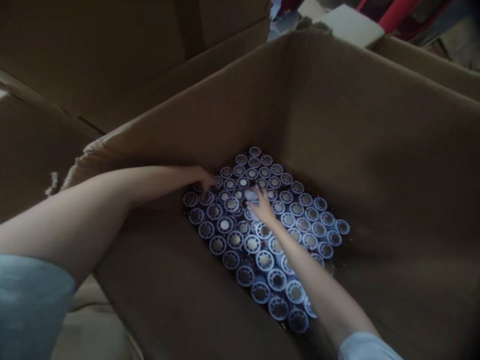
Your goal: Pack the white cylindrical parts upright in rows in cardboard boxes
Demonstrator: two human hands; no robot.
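Note:
Many white cylindrical parts (264, 260) stand packed in rows on the floor of a deep cardboard box (337, 115). Each has a slotted ring on top with a pale or grey disc in its middle. Thin reddish wires show between some of them. My right hand (264, 206) is in the middle of the rows, thumb and fingers around a white cylindrical part (251, 195) that looks tilted. Near the box's left wall, my left hand (206, 180) reaches down onto the tops of the parts, its fingers slightly apart; its fingertips are partly in shadow.
The box's near flap or wall (150, 280) slopes below my left forearm. Another large carton (93, 50) stands against the left side. Beyond the far corner are a white block-like object (348, 25) and a red frame (399, 15). The box's upper edges are frayed.

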